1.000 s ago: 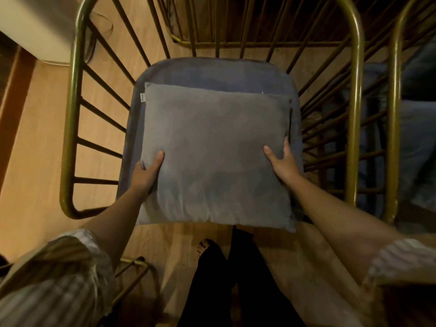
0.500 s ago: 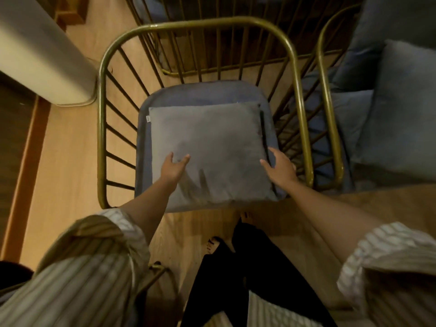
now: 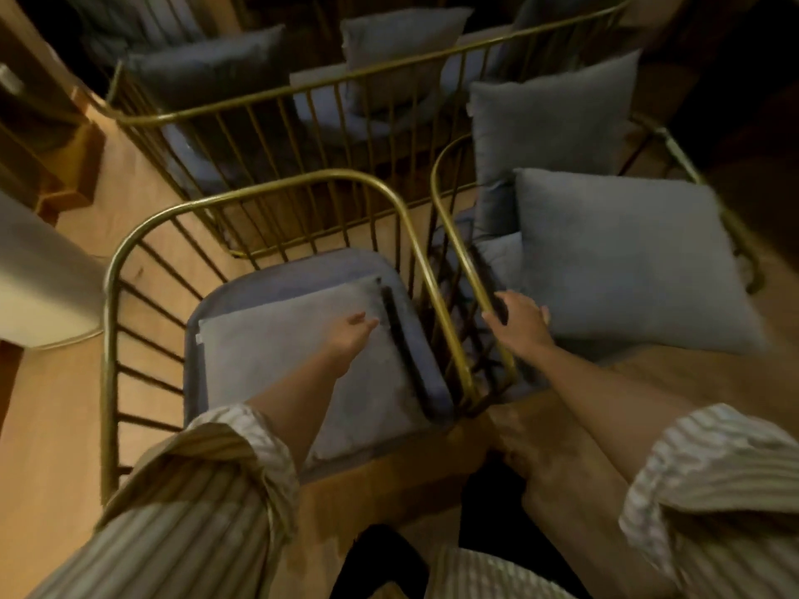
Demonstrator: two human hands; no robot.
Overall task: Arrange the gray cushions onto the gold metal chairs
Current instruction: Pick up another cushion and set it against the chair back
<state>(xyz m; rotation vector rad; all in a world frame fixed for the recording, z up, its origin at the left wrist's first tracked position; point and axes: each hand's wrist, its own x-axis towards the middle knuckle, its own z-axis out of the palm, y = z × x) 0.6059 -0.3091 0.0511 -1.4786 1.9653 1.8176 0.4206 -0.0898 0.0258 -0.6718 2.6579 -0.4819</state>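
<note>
A gray cushion (image 3: 276, 339) lies flat on the seat of the near gold metal chair (image 3: 113, 270). My left hand (image 3: 349, 339) hovers over that cushion's right part, fingers apart, holding nothing. My right hand (image 3: 521, 324) reaches right, past the chair's rail, its fingers at the left edge of a second gray cushion (image 3: 627, 257) lying on the neighbouring gold chair (image 3: 458, 235). That hand looks open. Behind the second cushion, a third gray cushion (image 3: 549, 118) leans upright.
A gold metal bench (image 3: 268, 110) at the back holds more gray cushions (image 3: 207, 67). A white rounded object (image 3: 39, 291) stands at the left on the wooden floor (image 3: 52, 425). My dark trouser legs (image 3: 380, 559) are close to the near chair's front.
Both hands have let go of the near cushion, which stays on the seat. The view and my hands have swung right, and my right hand has reached the neighbouring chair's cushion.
</note>
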